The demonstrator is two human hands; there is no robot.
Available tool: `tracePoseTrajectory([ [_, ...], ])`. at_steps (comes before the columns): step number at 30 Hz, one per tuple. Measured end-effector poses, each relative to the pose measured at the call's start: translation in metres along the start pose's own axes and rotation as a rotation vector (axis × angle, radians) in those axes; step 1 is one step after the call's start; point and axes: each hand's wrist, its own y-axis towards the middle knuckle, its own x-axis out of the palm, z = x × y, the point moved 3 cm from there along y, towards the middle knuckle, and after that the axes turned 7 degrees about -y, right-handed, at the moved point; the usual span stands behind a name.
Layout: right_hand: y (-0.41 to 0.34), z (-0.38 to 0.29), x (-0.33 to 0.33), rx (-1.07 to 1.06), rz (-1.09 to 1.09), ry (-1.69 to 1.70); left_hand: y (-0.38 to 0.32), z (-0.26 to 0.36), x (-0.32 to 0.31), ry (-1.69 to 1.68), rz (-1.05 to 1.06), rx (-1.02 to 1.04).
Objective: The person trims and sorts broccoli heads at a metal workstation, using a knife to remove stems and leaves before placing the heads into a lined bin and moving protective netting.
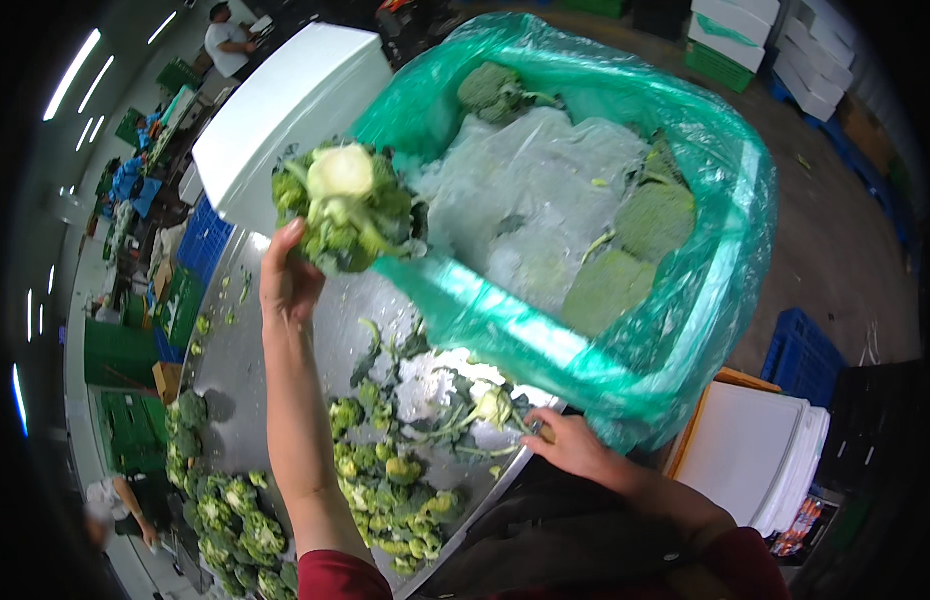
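My left hand (291,271) holds up a large broccoli head (343,206), its cut stem facing the camera, over the metal table beside a green plastic-lined crate (502,319). Inside the liner, whole broccoli heads (611,291) lie around a middle covered with clear film and what looks like ice (532,187). At the table's near edge, my right hand (559,439) is closed around a small handled tool (544,430), mostly hidden by the fingers. Just left of it lie a pale stem piece (492,403) and leafy trimmings (412,345).
Broccoli florets (394,487) and more broccoli heads (240,517) are piled on the steel table (244,382). A white foam box (296,97) stands beyond the crate's left side. White lids (742,450) are stacked at right. Other people (229,45) work farther off.
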Motion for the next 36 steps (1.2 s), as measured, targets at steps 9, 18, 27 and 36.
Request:
tracePoseTrajectory([
  [9, -0.006, -0.102, 0.031, -0.243, 0.168, 0.083, -0.194, -0.067, -0.099, -0.323, 0.142, -0.231],
  [18, 0.013, -0.077, 0.097, -0.098, 0.028, -0.098, -0.227, -0.131, -0.084, 0.614, 0.576, -0.005],
  [27, 0.018, -0.054, 0.102, 0.059, 0.052, -0.190, -0.217, -0.128, -0.056, 0.656, 0.615, 0.197],
  [36, 0.068, -0.056, 0.087, 0.232, -0.183, -0.386, -0.228, -0.151, -0.031, 0.660, 0.595, 0.487],
])
